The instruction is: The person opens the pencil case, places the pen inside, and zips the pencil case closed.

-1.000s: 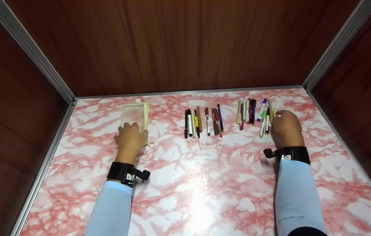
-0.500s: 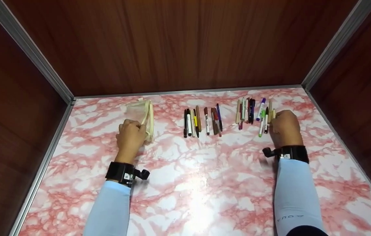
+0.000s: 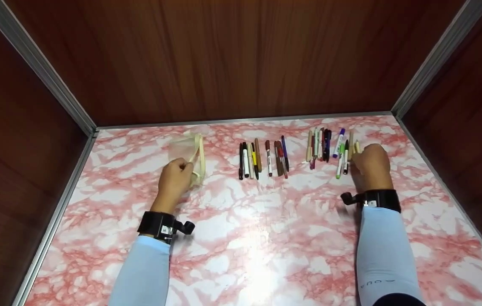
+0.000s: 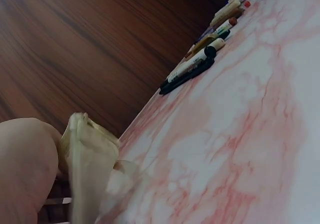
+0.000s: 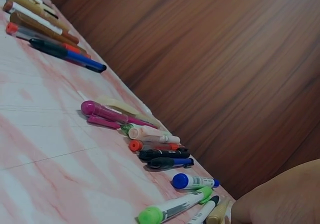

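My left hand point(image 3: 175, 178) pinches the zipped edge of a see-through pouch point(image 3: 184, 147) with cream trim, which stands partly raised at the left of the table. In the left wrist view the pouch point(image 4: 92, 169) is bunched beside the left hand point(image 4: 25, 169). At the far right, the fingers of my right hand point(image 3: 372, 161) curl at a short pale yellow pen point(image 3: 356, 146), whose lower part they hide. Beside it lie a green-capped marker point(image 3: 340, 159), a black-capped marker point(image 3: 346, 155), a purple-capped marker point(image 3: 339, 142) and a tan pen point(image 3: 351, 142). Only the edge of the right hand point(image 5: 280, 199) shows in its wrist view.
A row of several pens and markers, with a white marker point(image 3: 246, 159) and a red-capped marker point(image 3: 269, 157), lies mid-table. Another cluster, including a dark pen point(image 3: 328, 144), lies right of it. Brown wood panels point(image 3: 241, 63) wall the pink marbled table point(image 3: 232, 246) behind and at both sides.
My left hand has gone from spread flat on the pouch to pinching its edge, raising it and shifting it rightward. The right hand's fingers have drawn in around the pale yellow pen.
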The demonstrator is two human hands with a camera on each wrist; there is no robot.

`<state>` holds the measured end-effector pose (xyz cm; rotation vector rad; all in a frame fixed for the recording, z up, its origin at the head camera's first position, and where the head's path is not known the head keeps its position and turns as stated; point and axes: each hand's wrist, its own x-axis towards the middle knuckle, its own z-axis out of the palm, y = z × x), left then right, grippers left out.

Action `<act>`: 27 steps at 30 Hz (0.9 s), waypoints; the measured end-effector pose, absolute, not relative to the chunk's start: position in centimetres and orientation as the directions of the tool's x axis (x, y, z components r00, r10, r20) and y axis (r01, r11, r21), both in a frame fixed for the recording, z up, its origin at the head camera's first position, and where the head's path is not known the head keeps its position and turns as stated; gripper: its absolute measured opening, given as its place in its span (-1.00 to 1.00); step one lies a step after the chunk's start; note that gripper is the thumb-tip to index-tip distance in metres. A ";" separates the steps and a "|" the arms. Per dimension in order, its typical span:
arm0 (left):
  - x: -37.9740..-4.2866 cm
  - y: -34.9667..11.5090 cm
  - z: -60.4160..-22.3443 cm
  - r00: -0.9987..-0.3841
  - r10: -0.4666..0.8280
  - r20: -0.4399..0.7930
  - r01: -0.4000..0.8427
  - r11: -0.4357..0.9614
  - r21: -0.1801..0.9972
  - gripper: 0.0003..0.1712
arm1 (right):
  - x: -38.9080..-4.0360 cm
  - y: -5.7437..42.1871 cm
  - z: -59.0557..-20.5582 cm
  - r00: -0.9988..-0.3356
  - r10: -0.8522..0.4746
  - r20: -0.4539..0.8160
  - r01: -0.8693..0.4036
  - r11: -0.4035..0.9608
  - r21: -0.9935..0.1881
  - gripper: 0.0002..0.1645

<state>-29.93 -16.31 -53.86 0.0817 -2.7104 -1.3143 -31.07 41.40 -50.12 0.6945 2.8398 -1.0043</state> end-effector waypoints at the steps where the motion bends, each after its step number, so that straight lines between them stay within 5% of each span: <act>1: -30.0 -16.4 -54.0 -0.991 -0.096 0.089 0.012 0.609 0.793 -0.66 | -31.1 41.4 -50.1 -0.899 0.397 -0.186 0.425 0.687 -0.589 -0.46; 12: -30.3 -16.4 -55.7 -0.979 -0.098 0.181 0.107 0.508 0.855 -0.73 | -31.5 40.6 -49.2 -0.879 0.370 -0.302 0.460 0.485 -0.744 -0.28; 21: -30.3 -16.1 -56.3 -0.959 -0.120 0.256 0.180 0.439 0.880 -0.75 | -32.2 39.3 -48.3 -0.948 0.314 -0.062 0.236 0.556 -0.797 -0.20; 27: -30.2 -16.0 -56.6 -0.941 -0.101 0.323 0.244 0.461 0.853 -0.76 | -32.6 36.7 -47.3 -0.951 0.307 -0.028 0.186 0.499 -0.846 -0.29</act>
